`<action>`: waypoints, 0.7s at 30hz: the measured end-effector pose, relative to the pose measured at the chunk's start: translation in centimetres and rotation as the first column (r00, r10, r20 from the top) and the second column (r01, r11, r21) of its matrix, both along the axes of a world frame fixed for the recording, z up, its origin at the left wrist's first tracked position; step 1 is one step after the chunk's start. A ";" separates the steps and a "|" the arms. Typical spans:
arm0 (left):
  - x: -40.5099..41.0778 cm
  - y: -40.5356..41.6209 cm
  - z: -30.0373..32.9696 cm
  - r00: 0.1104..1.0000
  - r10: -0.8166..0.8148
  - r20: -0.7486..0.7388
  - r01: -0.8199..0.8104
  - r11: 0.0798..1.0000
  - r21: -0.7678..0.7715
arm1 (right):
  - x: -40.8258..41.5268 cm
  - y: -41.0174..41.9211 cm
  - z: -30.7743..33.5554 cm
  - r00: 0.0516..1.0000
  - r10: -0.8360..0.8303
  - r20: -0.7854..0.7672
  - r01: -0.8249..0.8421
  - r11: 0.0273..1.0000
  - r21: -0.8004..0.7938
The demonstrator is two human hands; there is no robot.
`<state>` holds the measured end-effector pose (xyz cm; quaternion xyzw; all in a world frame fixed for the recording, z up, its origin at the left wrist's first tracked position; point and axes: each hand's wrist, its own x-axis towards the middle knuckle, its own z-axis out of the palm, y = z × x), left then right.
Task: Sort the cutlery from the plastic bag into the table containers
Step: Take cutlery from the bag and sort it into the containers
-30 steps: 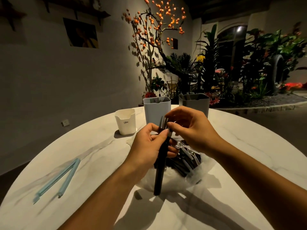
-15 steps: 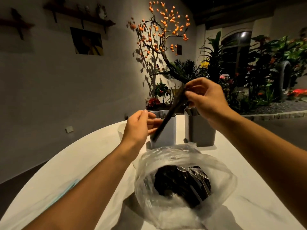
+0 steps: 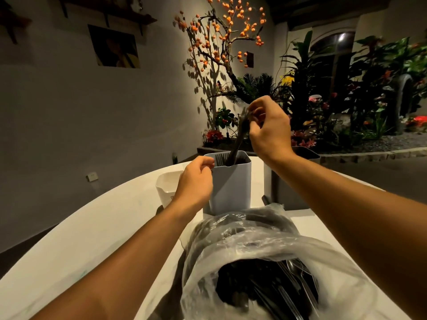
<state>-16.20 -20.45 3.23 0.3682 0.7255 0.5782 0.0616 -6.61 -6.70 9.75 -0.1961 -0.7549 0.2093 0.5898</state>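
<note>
Figure: placing one black utensil into its container. The round white table [image 3: 97,227] carries, from largest to smallest, the clear plastic bag [image 3: 265,245] in the foreground, its open mouth showing a heap of black and clear cutlery [image 3: 268,287] not yet sorted; the pale blue container [image 3: 231,188] directly behind the bag; a dark grey container [image 3: 307,155] to its right, largely hidden by the right forearm; and a small white container [image 3: 166,185] to its left. The right hand [image 3: 270,128] is held above the blue container, its grip a fingertip pinch closed on the top end of a black utensil [image 3: 238,142], whose lower end already sits inside the container's rim among other dark handles. Whether it is a fork or a knife cannot be told. The left hand [image 3: 196,183] rests at the container's left wall, fingers curled by the rim; whether they actually clasp it is unclear. To do this step well, the utensil is best lowered until nearly upright before the pinch is released, with the left hand bracing the light container so it neither tips nor slides back onto the bag.
</note>
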 end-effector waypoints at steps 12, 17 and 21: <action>0.6 -2.0 0.2 0.999 0.025 -0.031 -0.024 1.000 0.016 | 0.8 0.4 -2.7 0.885 -0.058 0.463 0.070 0.997 -0.009; 4.7 -4.9 1.3 1.000 -0.008 -0.018 0.010 0.996 0.089 | 6.0 -4.2 -1.1 0.861 0.105 0.497 -0.098 0.994 -0.041; 7.9 -7.9 0.8 0.996 -0.052 -0.071 0.054 0.998 0.025 | 9.8 -8.6 -0.7 0.739 0.242 0.629 -0.216 0.969 -0.118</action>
